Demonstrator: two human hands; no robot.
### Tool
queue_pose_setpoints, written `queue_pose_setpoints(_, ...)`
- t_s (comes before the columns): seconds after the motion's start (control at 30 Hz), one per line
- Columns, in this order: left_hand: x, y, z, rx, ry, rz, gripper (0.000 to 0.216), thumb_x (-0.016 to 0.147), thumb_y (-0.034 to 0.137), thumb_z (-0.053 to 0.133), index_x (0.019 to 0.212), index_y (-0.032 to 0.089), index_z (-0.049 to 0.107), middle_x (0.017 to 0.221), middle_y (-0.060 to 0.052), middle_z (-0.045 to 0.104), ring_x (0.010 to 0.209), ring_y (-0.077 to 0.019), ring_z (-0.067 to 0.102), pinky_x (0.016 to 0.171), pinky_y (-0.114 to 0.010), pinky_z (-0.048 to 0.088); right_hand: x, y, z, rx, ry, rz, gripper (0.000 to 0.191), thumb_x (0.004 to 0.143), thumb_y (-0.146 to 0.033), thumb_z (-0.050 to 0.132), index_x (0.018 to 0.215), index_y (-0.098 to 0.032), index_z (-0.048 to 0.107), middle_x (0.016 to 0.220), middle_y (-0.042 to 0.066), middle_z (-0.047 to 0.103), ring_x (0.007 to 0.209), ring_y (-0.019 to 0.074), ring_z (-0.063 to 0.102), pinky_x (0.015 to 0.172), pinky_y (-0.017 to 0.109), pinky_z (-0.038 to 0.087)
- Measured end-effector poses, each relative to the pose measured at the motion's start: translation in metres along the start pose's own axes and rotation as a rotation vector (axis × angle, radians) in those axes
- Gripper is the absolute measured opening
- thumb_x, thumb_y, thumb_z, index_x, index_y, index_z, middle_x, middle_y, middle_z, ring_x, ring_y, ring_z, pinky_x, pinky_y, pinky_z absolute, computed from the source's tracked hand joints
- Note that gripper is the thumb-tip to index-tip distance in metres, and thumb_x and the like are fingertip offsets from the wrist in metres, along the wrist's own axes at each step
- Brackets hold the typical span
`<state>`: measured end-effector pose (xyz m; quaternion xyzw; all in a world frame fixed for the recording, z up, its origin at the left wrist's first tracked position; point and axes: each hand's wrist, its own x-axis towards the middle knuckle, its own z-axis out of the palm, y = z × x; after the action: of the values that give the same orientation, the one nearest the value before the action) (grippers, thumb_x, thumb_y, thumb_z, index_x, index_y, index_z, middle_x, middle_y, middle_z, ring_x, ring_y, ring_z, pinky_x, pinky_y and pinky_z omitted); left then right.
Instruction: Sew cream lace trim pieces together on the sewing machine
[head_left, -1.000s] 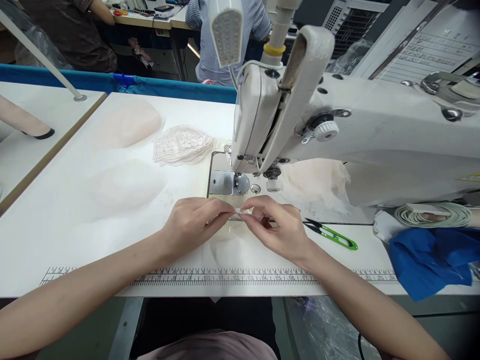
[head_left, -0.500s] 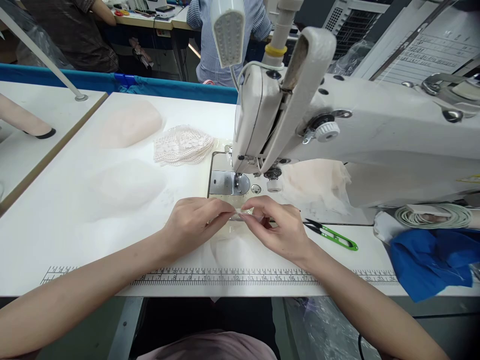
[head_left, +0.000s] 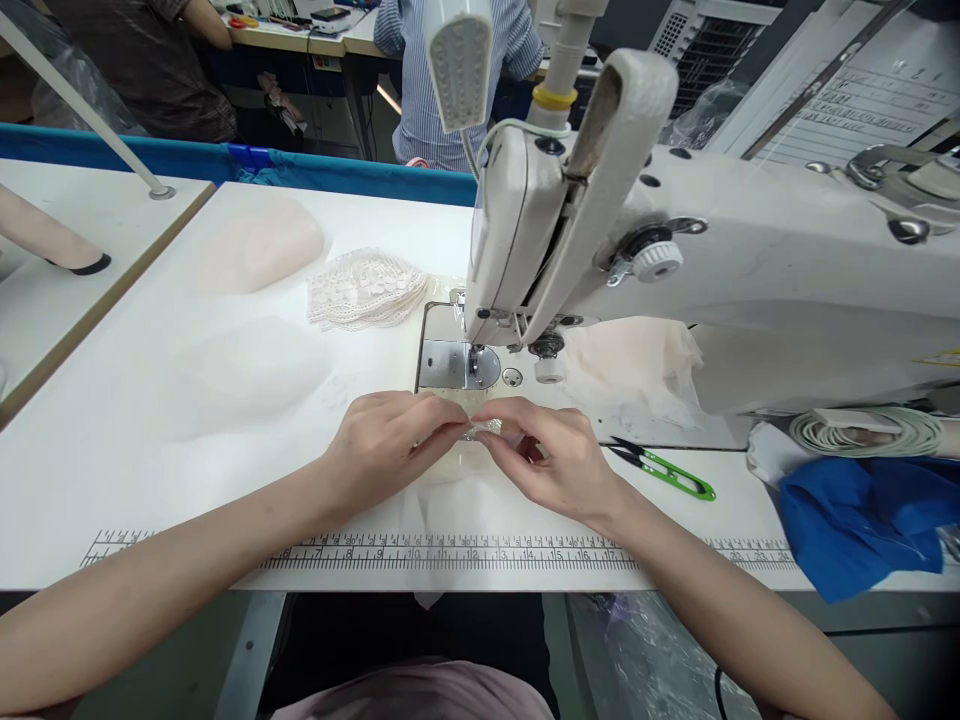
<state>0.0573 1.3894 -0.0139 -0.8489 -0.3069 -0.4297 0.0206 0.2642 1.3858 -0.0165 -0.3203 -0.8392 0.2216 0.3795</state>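
Observation:
My left hand (head_left: 390, 445) and my right hand (head_left: 551, 460) meet in front of the sewing machine (head_left: 600, 240), fingertips pinched together on a small pale lace piece (head_left: 484, 430). A sheer pale fabric piece (head_left: 450, 490) lies under and below the hands on the white table (head_left: 150, 470). The needle plate (head_left: 457, 365) lies just beyond my fingers.
Green thread snips (head_left: 664, 468) lie right of my right hand. A stack of lace pieces (head_left: 364, 290) and pale cup pieces (head_left: 255, 245) sit at the left back. Blue cloth (head_left: 855, 525) lies at the right edge. A ruler strip (head_left: 450, 550) lines the front edge. Other people stand behind.
My right hand's fingers have curled in a little closer to the left hand over the lace piece; the hands stay in the same spot.

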Motion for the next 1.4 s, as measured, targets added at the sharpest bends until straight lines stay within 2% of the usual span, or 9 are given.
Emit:
queue_pose_setpoints(0.2,0.000,0.001,-0.001,0.036,-0.003,0.033,0.006,0.091,0.016,0.061,0.087,0.018,0.058,0.064,0.005,0.067,0.047,-0.0063,0.057,0.048,-0.018,0.046,0.001,0.001,0.000,-0.173,0.107,-0.132,0.017,0.092,-0.012,0.055,0.102,-0.021,0.064,0.074,-0.004,0.070,0.056,0.0057,0.060,0.051,0.017,0.045)
queue_pose_setpoints(0.43,-0.001,0.003,0.000,0.013,-0.039,0.007,0.012,0.092,0.012,0.057,0.102,0.018,0.060,0.068,0.005,0.068,0.052,-0.0061,0.060,0.054,-0.017,0.049,0.000,0.000,-0.008,-0.519,0.157,-0.547,0.023,0.083,-0.003,0.064,0.103,-0.016,0.065,0.056,-0.006,0.057,0.045,0.0087,0.048,0.038,0.027,0.034)
queue_pose_setpoints(0.57,-0.003,0.005,-0.002,-0.054,-0.054,-0.020,0.006,0.092,0.014,0.060,0.095,0.017,0.064,0.066,0.003,0.066,0.055,-0.0073,0.060,0.054,-0.017,0.049,0.000,-0.005,-0.012,-0.577,0.135,-0.630,0.018,0.080,-0.001,0.067,0.095,-0.011,0.067,0.055,-0.003,0.058,0.047,0.0094,0.049,0.039,0.027,0.035)
queue_pose_setpoints(0.67,0.002,0.009,-0.009,-0.251,-0.147,-0.188,0.007,0.090,0.014,0.063,0.086,0.018,0.067,0.066,0.003,0.067,0.054,-0.0066,0.060,0.049,-0.015,0.047,0.000,-0.015,-0.021,-0.440,0.047,-0.436,0.012,0.084,-0.004,0.066,0.092,-0.012,0.067,0.058,-0.004,0.061,0.046,0.0074,0.049,0.041,0.025,0.036)
queue_pose_setpoints(0.8,0.009,0.014,-0.016,-0.679,-0.512,-0.537,0.010,0.087,0.016,0.067,0.078,0.020,0.070,0.058,0.007,0.067,0.043,-0.0064,0.057,0.041,-0.015,0.043,0.009,-0.028,-0.037,-0.012,-0.291,0.148,0.007,0.091,-0.020,0.063,0.087,-0.019,0.069,0.052,-0.008,0.054,0.044,0.0047,0.048,0.042,0.019,0.037)
queue_pose_setpoints(0.87,0.008,0.012,-0.011,-0.643,-0.546,-0.594,0.009,0.084,0.017,0.069,0.076,0.021,0.071,0.059,0.006,0.068,0.046,-0.0080,0.058,0.042,-0.018,0.043,0.016,-0.026,-0.038,0.071,-0.391,0.330,0.012,0.092,-0.023,0.062,0.083,-0.020,0.069,0.048,-0.009,0.048,0.041,0.0048,0.045,0.041,0.019,0.034)
queue_pose_setpoints(1.07,-0.007,-0.005,0.014,0.038,-0.385,-0.293,0.004,0.085,0.016,0.065,0.083,0.019,0.068,0.074,0.001,0.069,0.070,-0.0170,0.061,0.064,-0.031,0.041,0.025,0.005,-0.008,-0.176,-0.293,0.400,0.015,0.089,-0.017,0.057,0.081,-0.020,0.070,0.063,-0.004,0.064,0.053,0.0083,0.053,0.054,0.023,0.037)
queue_pose_setpoints(1.17,-0.010,-0.010,0.016,0.203,-0.323,-0.134,0.014,0.089,0.021,0.063,0.101,0.015,0.066,0.094,-0.005,0.071,0.083,-0.0208,0.062,0.070,-0.035,0.042,0.024,0.015,0.003,-0.272,-0.239,0.401,0.020,0.091,-0.020,0.053,0.089,-0.022,0.073,0.074,-0.001,0.071,0.062,0.0120,0.060,0.059,0.025,0.039)
queue_pose_setpoints(1.4,-0.014,-0.004,0.010,0.408,-0.262,0.204,0.013,0.092,0.016,0.061,0.103,0.017,0.068,0.111,-0.001,0.073,0.097,-0.0204,0.063,0.078,-0.037,0.041,0.020,0.027,0.006,-0.499,-0.210,0.300,0.026,0.096,-0.024,0.047,0.095,-0.023,0.073,0.084,0.002,0.073,0.070,0.0145,0.064,0.056,0.027,0.037)
